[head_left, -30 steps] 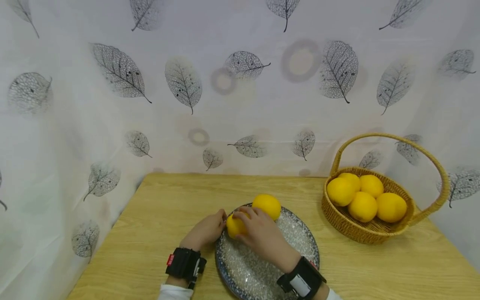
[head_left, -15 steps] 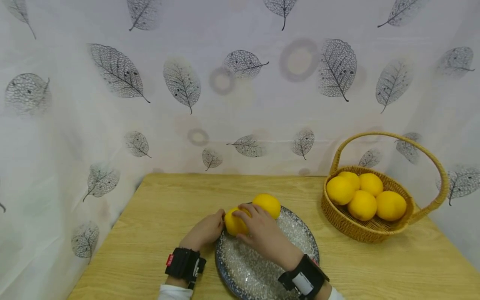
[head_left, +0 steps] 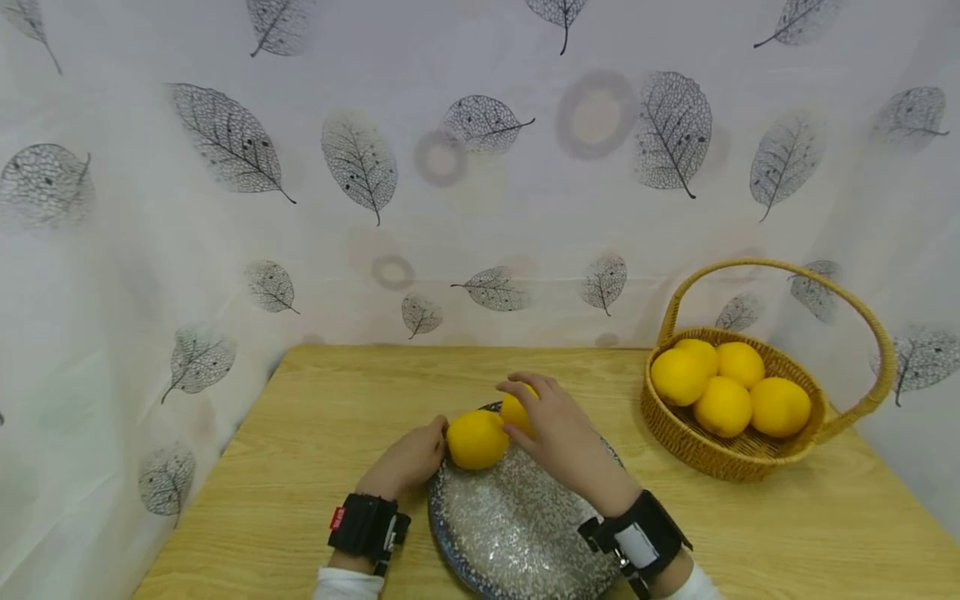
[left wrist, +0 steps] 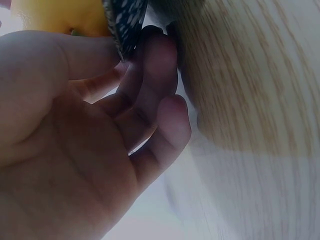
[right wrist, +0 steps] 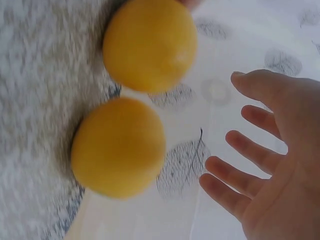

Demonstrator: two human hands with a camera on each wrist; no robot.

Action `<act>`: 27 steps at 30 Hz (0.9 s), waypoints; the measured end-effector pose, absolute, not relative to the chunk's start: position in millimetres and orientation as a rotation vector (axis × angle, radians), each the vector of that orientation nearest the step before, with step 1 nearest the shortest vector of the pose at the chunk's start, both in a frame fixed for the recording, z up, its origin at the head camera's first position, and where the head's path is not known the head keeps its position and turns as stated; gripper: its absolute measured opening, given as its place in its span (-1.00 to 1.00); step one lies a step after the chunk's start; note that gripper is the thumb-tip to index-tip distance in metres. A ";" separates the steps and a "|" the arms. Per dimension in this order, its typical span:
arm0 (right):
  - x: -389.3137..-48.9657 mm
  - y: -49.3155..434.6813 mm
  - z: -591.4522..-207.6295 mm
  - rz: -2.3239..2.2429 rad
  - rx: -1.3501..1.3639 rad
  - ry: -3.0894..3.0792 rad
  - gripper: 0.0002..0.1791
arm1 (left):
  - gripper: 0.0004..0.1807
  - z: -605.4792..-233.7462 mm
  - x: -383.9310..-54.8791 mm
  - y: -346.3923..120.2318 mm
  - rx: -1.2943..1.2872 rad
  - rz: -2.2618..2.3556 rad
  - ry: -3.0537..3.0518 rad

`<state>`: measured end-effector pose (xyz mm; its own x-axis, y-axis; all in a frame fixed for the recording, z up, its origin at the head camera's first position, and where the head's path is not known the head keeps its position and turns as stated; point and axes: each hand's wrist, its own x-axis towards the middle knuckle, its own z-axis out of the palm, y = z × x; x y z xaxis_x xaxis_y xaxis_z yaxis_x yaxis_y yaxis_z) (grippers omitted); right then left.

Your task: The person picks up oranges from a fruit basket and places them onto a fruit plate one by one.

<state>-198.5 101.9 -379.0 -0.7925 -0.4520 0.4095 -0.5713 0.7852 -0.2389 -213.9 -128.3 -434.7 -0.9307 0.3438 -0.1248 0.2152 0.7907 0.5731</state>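
Note:
My left hand (head_left: 408, 457) pinches the left rim of a round speckled grey plate (head_left: 517, 525) with a dark edge. In the left wrist view the thumb lies above the plate's rim (left wrist: 127, 30) and the fingers bend beneath it. A round yellow fruit (head_left: 477, 439) sits on the plate right beside this hand. A second yellow fruit (head_left: 516, 412) lies at the far rim, partly hidden behind my right hand (head_left: 573, 450). In the right wrist view the right hand (right wrist: 280, 160) has its fingers spread, apart from both fruits.
A wicker basket (head_left: 697, 454) with a tall handle stands at the right of the wooden table (head_left: 330, 392), holding several yellow fruits (head_left: 722, 407). A leaf-patterned curtain (head_left: 480, 208) hangs behind the table's far edge.
My right hand has let go of the fruit near my left hand and moved right, over to the second fruit. The left hand keeps its grip on the plate.

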 end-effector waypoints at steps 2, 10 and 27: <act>-203.0 109.6 -376.5 0.520 0.762 -2.625 -0.43 | -0.82 -434.8 -214.4 -128.0 0.442 0.846 2.762; -217.3 147.6 -364.9 0.526 0.649 -2.603 -0.43 | -0.81 -437.0 -215.6 -125.7 0.472 0.865 2.745; -240.2 244.6 -353.2 0.442 0.188 -2.659 -0.37 | -0.78 -438.7 -215.6 -128.6 0.433 0.867 2.739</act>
